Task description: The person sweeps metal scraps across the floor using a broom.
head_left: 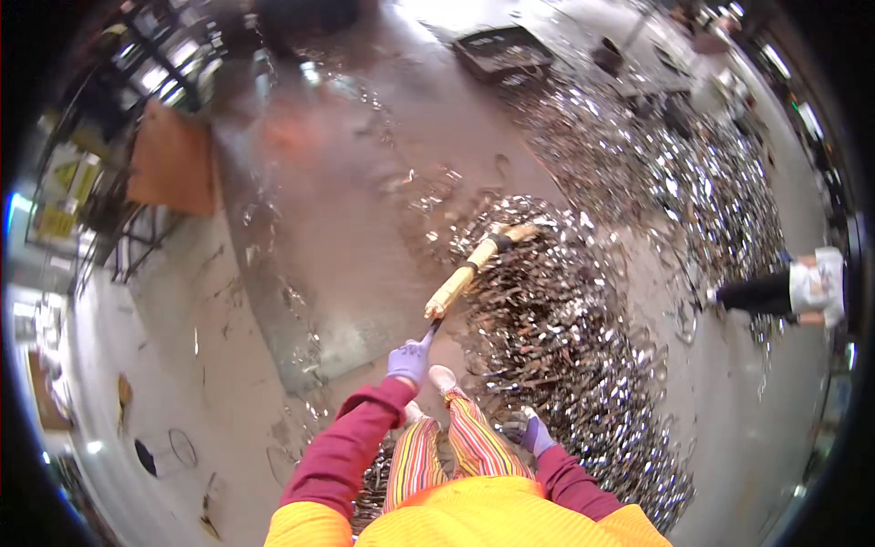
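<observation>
My left hand [410, 359], in a purple glove, is wrapped round the dark handle of a short straw broom [465, 276]. The broom has a pale bundled body with dark bands. It points away from me, and its far end lies against a heap of shiny metal pieces [565, 337]. The kind of these pieces cannot be made out. My right hand [538, 434], also gloved in purple, hangs low beside the near part of the heap. Something whitish shows at its fingertips, but the fingers are too small and unclear to read.
A large flat metal sheet [314, 342] lies on the floor ahead to the left. More metal pieces [711, 191] spread at the far right, near a black crate [501, 56]. A person [814, 287] stands at the right. A brown board [171, 159] and another broom [124, 394] are at the left.
</observation>
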`<move>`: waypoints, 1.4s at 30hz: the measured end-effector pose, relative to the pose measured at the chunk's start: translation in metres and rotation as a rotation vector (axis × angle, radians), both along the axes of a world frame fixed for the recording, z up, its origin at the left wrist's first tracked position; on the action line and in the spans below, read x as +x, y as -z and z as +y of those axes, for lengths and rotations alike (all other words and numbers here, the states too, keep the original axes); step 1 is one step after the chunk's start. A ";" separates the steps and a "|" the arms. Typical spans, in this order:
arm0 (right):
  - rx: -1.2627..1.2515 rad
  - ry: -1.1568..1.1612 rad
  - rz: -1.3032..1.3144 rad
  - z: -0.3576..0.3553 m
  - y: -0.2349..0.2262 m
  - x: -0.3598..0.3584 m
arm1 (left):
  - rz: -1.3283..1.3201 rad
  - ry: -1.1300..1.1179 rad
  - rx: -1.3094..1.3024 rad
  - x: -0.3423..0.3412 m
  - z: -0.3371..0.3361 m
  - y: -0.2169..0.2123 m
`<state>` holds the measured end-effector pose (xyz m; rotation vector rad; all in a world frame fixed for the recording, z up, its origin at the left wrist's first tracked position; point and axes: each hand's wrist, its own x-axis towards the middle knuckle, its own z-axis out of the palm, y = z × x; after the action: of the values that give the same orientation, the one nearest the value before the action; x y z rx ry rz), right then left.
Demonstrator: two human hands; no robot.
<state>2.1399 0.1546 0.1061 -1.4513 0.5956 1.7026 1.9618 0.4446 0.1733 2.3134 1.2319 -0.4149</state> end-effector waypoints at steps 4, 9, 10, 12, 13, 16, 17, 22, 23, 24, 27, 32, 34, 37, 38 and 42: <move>0.125 -0.241 -0.003 0.056 -0.032 0.009 | 0.063 -0.129 0.080 -0.110 -0.021 -0.063; 0.066 -0.464 -0.057 0.135 -0.053 -0.018 | -0.460 -0.912 -0.320 -0.207 -0.143 -0.068; 0.203 -0.531 -0.054 0.139 -0.030 -0.016 | -0.868 -1.218 -0.662 -0.213 -0.162 -0.074; 0.178 -0.575 -0.037 0.164 -0.021 -0.029 | -1.007 -1.366 -0.577 -0.218 -0.191 -0.107; 0.191 -0.583 0.013 0.172 -0.024 -0.040 | -1.042 -1.480 -0.646 -0.222 -0.206 -0.120; 0.159 -0.729 0.080 0.181 -0.024 -0.063 | -1.256 -1.728 -0.660 -0.224 -0.257 -0.121; 0.151 -0.735 0.034 0.181 -0.024 -0.072 | -1.201 -1.777 -0.714 -0.224 -0.263 -0.128; 0.164 -0.796 0.293 0.194 -0.017 -0.096 | -1.322 -2.034 -0.829 -0.219 -0.294 -0.084; 0.163 -0.945 0.146 0.189 -0.024 -0.105 | -1.329 -2.148 -0.838 -0.217 -0.307 -0.069; 0.170 -1.091 -0.003 0.185 -0.033 -0.114 | -1.336 -2.259 -0.848 -0.216 -0.322 -0.055; 0.188 -1.269 -0.071 0.181 -0.034 -0.124 | -1.631 -2.351 -0.863 -0.214 -0.378 -0.014; 0.158 -1.385 -0.115 0.185 -0.037 -0.180 | -1.858 -2.747 -0.600 -0.188 -0.499 0.028; 0.162 -1.398 -0.043 0.181 -0.045 -0.208 | -1.812 -2.920 -0.376 -0.182 -0.541 0.009; 0.431 -1.710 -0.098 0.177 -0.039 -0.233 | -1.701 -3.071 -0.041 -0.176 -0.598 0.005; 0.620 -1.855 -0.071 0.169 -0.045 -0.248 | -1.708 -3.115 0.134 -0.174 -0.613 0.013; 0.253 -1.738 -0.121 0.146 -0.060 -0.291 | -1.745 -3.247 0.488 -0.182 -0.666 0.045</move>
<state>1.8487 0.3006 0.1659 -1.9107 -1.3645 2.6030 1.7797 -0.2212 0.1281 1.8140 -1.7135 -2.3850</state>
